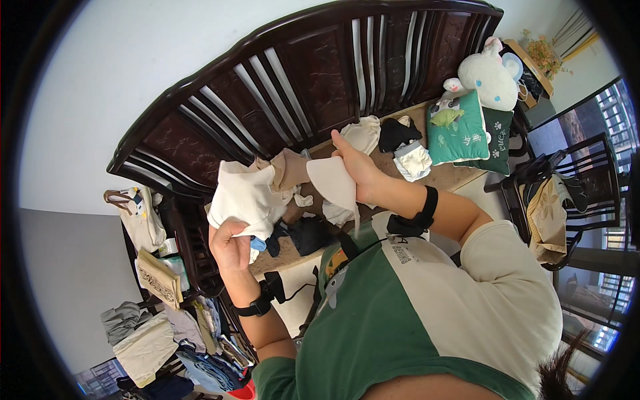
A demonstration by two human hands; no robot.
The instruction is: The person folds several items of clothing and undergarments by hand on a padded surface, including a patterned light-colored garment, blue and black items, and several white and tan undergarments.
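Observation:
My left hand pinches the lower edge of a white cloth garment, which hangs bunched above the bench seat. My right hand, thumb pointing up, is closed on an off-white piece of cloth with a curved edge. Whether the two pieces belong to one garment I cannot tell. Behind and between them shows a beige cloth. Below my hands, a dark bundle of clothing and small white pieces lie on the brown seat. Black straps circle both my forearms.
On the long dark wooden bench lie a cream garment, a black garment and a folded white one. At its right end are a green cushion and a white plush toy. Clothes pile up at lower left; a chair stands right.

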